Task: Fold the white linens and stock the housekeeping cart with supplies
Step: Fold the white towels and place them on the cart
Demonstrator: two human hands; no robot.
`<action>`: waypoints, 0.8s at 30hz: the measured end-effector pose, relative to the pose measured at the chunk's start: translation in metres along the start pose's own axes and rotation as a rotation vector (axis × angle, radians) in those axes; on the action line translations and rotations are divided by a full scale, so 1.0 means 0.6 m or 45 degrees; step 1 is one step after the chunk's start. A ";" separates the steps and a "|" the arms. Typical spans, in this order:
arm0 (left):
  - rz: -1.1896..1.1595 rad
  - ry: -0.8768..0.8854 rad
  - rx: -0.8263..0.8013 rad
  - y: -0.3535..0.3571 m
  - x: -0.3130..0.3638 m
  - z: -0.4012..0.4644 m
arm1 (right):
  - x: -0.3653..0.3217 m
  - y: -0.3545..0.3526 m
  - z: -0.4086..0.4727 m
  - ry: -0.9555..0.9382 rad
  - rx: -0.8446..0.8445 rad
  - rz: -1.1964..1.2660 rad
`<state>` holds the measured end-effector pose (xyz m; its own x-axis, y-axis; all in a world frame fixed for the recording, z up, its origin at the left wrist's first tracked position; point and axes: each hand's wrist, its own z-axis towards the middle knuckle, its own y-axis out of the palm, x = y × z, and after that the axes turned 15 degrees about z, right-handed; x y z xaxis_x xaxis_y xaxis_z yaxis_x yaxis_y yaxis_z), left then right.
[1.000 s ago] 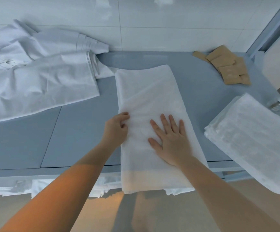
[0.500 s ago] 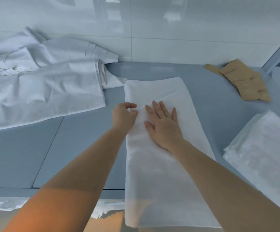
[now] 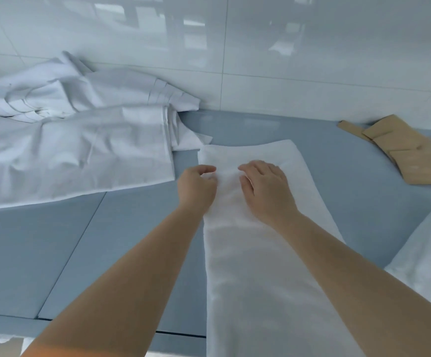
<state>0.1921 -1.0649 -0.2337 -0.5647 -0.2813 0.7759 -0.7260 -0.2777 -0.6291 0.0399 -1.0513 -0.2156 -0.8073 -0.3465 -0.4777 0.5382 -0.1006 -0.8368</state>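
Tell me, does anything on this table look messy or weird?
Yes. The big white sheets at the far left lie rumpled in a loose heap instead of folded flat. The tan packets at the far right are scattered and overlapping. The long towel under both hands is smooth.

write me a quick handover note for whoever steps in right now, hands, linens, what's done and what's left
Left hand: fingers curled, pinching the left edge of the folded towel.
Right hand: resting on the same towel, fingers bent; no clear grip.
The towel is a long strip on the grey table, its near end running out of view at the bottom.
Unfolded sheets are heaped at the back left; another white stack lies at the right edge; tan packets sit at the back right.
Done: lengthwise fold.
Left: fold it short, fold the sheets, stock the cart (not in view).
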 end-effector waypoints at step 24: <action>0.982 0.711 -0.540 -0.013 -0.012 0.048 | -0.119 0.041 -0.101 -0.032 -0.101 -0.149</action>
<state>0.2132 -1.0870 -0.2360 -0.9567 0.2498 0.1496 -0.1081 0.1726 -0.9791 0.0960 -0.9726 -0.2183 -0.8566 -0.3604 -0.3694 0.4190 -0.0678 -0.9055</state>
